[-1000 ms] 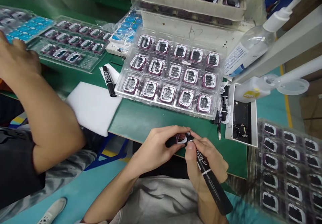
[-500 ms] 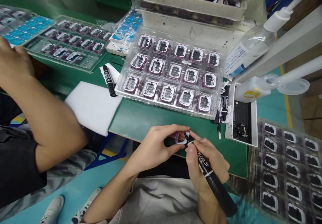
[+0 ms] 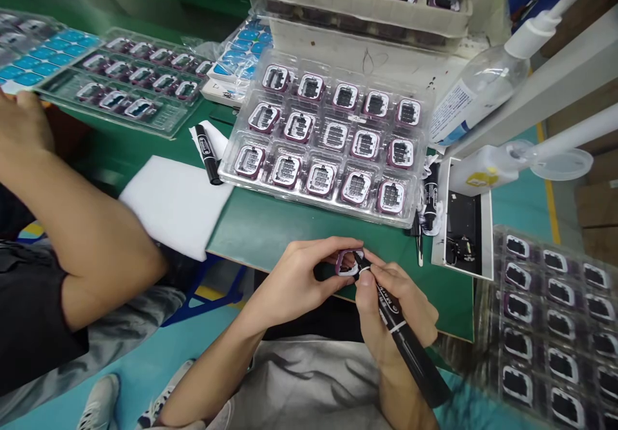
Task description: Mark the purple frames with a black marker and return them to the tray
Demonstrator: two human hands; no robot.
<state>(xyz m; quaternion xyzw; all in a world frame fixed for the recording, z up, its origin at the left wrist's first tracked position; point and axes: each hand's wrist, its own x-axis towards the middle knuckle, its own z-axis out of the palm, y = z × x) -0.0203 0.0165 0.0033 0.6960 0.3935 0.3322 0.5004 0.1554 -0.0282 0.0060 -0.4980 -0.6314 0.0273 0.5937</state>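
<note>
Far left of the hands: a co-worker's forearm (image 3: 77,224), bare, dark sleeve above the elbow. Beyond it, a sheet of blue squares (image 3: 43,60) and a part-filled clear tray (image 3: 168,120) of small frames.

Left of the hands, forward: a white foam sheet (image 3: 174,205) overhanging the edge of the green worktop (image 3: 270,230); a black spare marker (image 3: 207,154), lying partly on white paper.

Directly ahead of the hands: one large clear tray (image 3: 338,208), three rows of five purple-and-white frames with dark inserts. Behind it, a raised beige tray (image 3: 357,11), more frames in its compartments.

Left hand (image 3: 297,282): thumb and fingers closed on one held frame (image 3: 340,261), purple with white rim, just over the front edge of the worktop.

Right hand (image 3: 403,298): closed on a thick black held marker (image 3: 418,359), slanted, tip at the right part of the held frame; contact cannot be told.

Right of the hands, forward: another black marker (image 3: 431,195) on crumpled white material; tweezers (image 3: 420,250); an open white box (image 3: 486,237), dark inside, small black parts within; a clear pump bottle (image 3: 505,85); a white bottle (image 3: 485,169), yellow marking.

Far right: a further tray (image 3: 537,279), rows of white-rimmed frames with dark centres.
</note>
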